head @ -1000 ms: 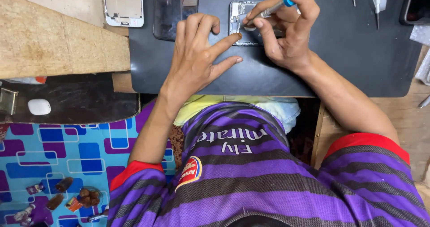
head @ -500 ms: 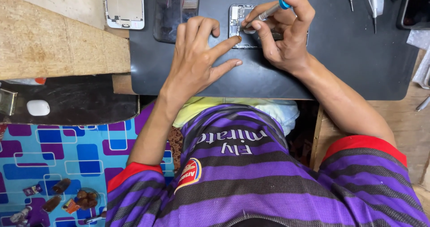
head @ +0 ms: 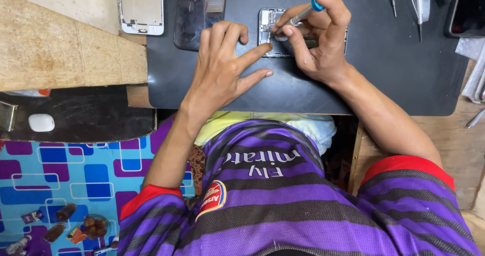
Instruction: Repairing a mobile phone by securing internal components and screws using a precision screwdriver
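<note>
An opened phone body (head: 269, 29) with its insides showing lies on a black work mat (head: 384, 74). My right hand (head: 316, 38) grips a slim screwdriver (head: 299, 16) with a blue cap, its tip down in the phone's upper part. My left hand (head: 225, 66) rests flat on the mat with fingers spread. Its index fingertip presses the phone's lower left edge. My right hand hides most of the phone's right side.
A dark screen panel (head: 199, 13) and a white phone frame (head: 142, 8) lie left of the phone. Tweezers and drivers (head: 413, 1) lie at the top right, beside a dark phone (head: 467, 8). A wooden block (head: 60, 46) sits at the left.
Both hands stay on the phone. The view has shifted slightly, and the screwdriver sits a little lower and more upright than one second ago.
</note>
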